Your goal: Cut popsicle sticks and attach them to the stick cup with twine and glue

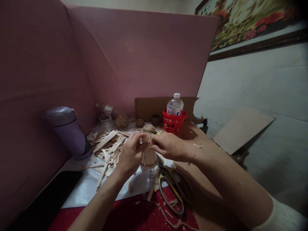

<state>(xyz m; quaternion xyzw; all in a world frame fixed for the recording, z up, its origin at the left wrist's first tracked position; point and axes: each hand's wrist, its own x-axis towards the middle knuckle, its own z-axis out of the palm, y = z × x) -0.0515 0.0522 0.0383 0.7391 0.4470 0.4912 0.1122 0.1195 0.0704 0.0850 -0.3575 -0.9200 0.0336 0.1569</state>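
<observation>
A small round container made of upright wooden craft sticks (148, 158) stands on the white paper in front of me. My left hand (130, 151) is closed at its upper left side, thumb and fingers pinching a pale wooden piece (145, 139) at the top. From the right, my right hand (165, 146) is closed at the same rim, its fingertips pressed together; what they pinch is hidden. Just behind the container shows a ball of twine (149, 129). Large scissors (171, 189) with brass-coloured handles lie at the container's lower right.
Loose craft sticks (109, 147) are heaped on the left. A purple tumbler (69, 133) and a dark flat object (51, 199) are farther left. At the back are another twine ball (122, 122), a small dark pot (156, 119) and a red basket (173, 123) holding a plastic bottle (175, 105).
</observation>
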